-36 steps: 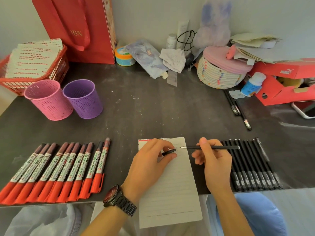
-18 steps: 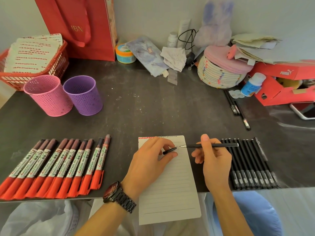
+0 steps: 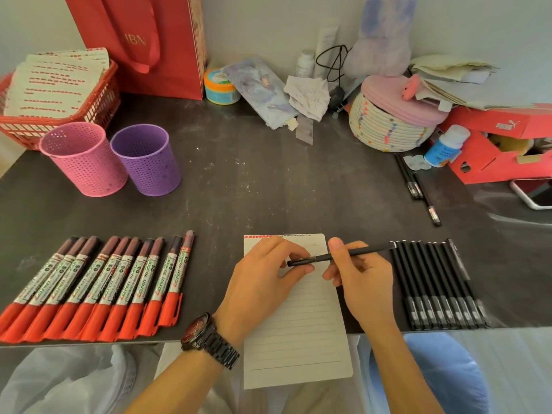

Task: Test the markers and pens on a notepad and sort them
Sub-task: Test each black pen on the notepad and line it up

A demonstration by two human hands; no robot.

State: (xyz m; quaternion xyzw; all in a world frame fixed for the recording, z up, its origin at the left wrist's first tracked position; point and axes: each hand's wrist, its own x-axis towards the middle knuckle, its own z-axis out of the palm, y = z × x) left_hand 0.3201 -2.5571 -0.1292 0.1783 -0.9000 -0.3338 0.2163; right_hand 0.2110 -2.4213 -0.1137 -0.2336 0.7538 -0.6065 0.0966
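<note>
A lined notepad (image 3: 298, 333) lies at the table's front edge, with red and black scribbles along its top. Above it my right hand (image 3: 363, 279) grips a thin black pen (image 3: 367, 251) by its barrel. My left hand (image 3: 265, 282) pinches the pen's black cap (image 3: 300, 262), which now sits over the pen's tip. Several red-capped markers (image 3: 98, 288) lie in a row at the left. Several black pens (image 3: 436, 285) lie in a row at the right. A pink cup (image 3: 85, 159) and a purple cup (image 3: 146, 159) stand at the back left.
Three more black pens (image 3: 416, 186) lie apart at the right, near a phone (image 3: 534, 194) and a red shoebox (image 3: 504, 144). A red basket of papers (image 3: 56, 97), a red bag (image 3: 143, 43) and a woven basket (image 3: 391, 124) line the back wall.
The cap in my left hand and the pen in my right hand have come together; the bare tip seen earlier is now covered by the cap.
</note>
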